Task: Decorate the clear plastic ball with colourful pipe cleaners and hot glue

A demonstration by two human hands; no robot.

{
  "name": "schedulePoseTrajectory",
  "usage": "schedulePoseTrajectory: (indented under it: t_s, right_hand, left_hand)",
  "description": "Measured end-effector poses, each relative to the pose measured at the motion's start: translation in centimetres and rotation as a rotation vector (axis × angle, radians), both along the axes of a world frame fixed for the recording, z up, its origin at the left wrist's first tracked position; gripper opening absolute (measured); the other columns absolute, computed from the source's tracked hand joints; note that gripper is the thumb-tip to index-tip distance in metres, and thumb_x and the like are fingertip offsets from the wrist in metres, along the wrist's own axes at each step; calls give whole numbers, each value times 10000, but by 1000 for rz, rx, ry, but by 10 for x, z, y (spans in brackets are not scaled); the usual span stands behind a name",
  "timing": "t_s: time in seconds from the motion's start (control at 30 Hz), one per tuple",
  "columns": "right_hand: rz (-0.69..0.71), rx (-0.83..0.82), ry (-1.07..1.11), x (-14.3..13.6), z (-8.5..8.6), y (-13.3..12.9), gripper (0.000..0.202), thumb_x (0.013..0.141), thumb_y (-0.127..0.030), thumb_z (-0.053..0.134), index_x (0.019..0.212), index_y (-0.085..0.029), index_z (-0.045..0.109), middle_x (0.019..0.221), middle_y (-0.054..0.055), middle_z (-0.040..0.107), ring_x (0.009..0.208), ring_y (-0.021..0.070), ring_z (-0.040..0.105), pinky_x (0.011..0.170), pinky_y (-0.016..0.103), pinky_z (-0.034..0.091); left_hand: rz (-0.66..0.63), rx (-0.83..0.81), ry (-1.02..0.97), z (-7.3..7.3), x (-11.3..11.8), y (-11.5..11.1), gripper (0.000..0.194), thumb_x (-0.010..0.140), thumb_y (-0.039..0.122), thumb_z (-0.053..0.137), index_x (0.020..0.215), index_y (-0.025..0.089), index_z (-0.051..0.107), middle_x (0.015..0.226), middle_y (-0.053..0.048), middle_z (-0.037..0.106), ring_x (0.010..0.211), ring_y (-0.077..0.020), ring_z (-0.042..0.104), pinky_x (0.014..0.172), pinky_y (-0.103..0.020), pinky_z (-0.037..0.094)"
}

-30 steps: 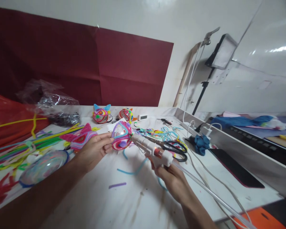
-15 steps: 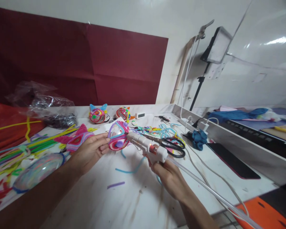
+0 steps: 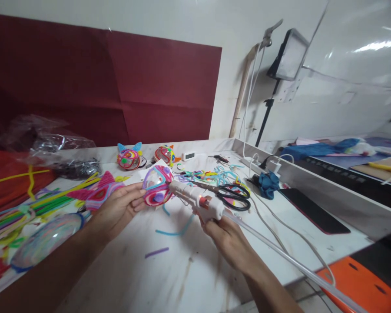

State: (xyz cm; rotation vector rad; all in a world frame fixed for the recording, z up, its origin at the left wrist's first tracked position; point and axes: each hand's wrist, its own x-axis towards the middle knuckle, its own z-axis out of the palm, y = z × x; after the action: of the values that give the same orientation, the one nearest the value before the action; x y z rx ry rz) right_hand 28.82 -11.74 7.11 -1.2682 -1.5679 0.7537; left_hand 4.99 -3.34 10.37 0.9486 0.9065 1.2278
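Observation:
Between the thumb and fingers of my left hand (image 3: 124,206) is a clear ball (image 3: 157,187) trimmed with pink, purple and blue pipe cleaners. My right hand (image 3: 226,237) is wrapped round the handle of a white glue gun (image 3: 197,200), whose nozzle is at the right side of the ball; whether it touches I cannot tell. A long clear glue stick (image 3: 263,237) runs out of the gun's back. Just behind the gun lie black-handled scissors (image 3: 233,195). Cut blue (image 3: 176,232) and purple (image 3: 157,252) pipe cleaner pieces lie below the ball.
Decorated balls with ears (image 3: 129,157) stand at the back. Pipe cleaners (image 3: 48,202) and a clear oval shell (image 3: 48,239) lie left. Right are a white cable (image 3: 280,217), a blue scrunchie (image 3: 268,184), a black phone-like slab (image 3: 314,211) and the table's raised edge (image 3: 339,191).
The view has shifted slightly, so most things appear a little further left. Both hands keep their holds on the ball and the glue gun, with the nozzle still at the ball's right side.

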Motion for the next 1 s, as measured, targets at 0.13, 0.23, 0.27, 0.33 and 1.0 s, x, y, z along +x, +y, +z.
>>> schedulePoseTrajectory:
  t_s: [0.13, 0.23, 0.27, 0.33, 1.0]
  right_hand:
    - [7, -9, -7, 0, 0, 0, 194, 838, -226, 492, 876, -242, 681, 909, 16, 677, 871, 225, 608, 841, 361, 497]
    - [-3, -23, -21, 1, -2, -1, 212, 841, -236, 489, 895, -239, 694, 918, 22, 685, 887, 231, 617, 855, 367, 498]
    - [-8, -31, -24, 1, -3, -2, 216, 845, -245, 492, 900, -238, 701, 909, 24, 686, 882, 233, 619, 855, 370, 500]
    - [-11, -47, -22, 2, -4, -2, 219, 855, -267, 498, 903, -237, 710, 890, 23, 688, 862, 232, 622, 851, 374, 506]
    - [-50, 26, -87, -4, 12, -7, 179, 815, -220, 460, 868, -229, 631, 862, 11, 672, 819, 212, 619, 771, 326, 514]
  left_hand:
    - [-39, 21, -9, -1, 0, 1, 156, 658, 31, 757, 645, 171, 689, 505, 51, 546, 447, -80, 462, 522, -194, 515]
    - [-41, 22, -4, 0, 1, 0, 152, 670, 23, 742, 656, 168, 701, 508, 48, 538, 448, -79, 459, 523, -194, 512]
    - [-38, 19, 0, 1, 1, 0, 151, 671, 21, 741, 658, 166, 705, 505, 46, 534, 454, -82, 464, 514, -188, 504]
    - [-31, 8, 6, 2, 2, -1, 151, 668, 19, 741, 648, 165, 706, 492, 45, 523, 462, -86, 469, 490, -177, 486]
    - [-23, 24, -38, -2, 0, 2, 150, 656, -20, 718, 637, 128, 695, 532, 43, 551, 449, -49, 451, 432, -124, 436]
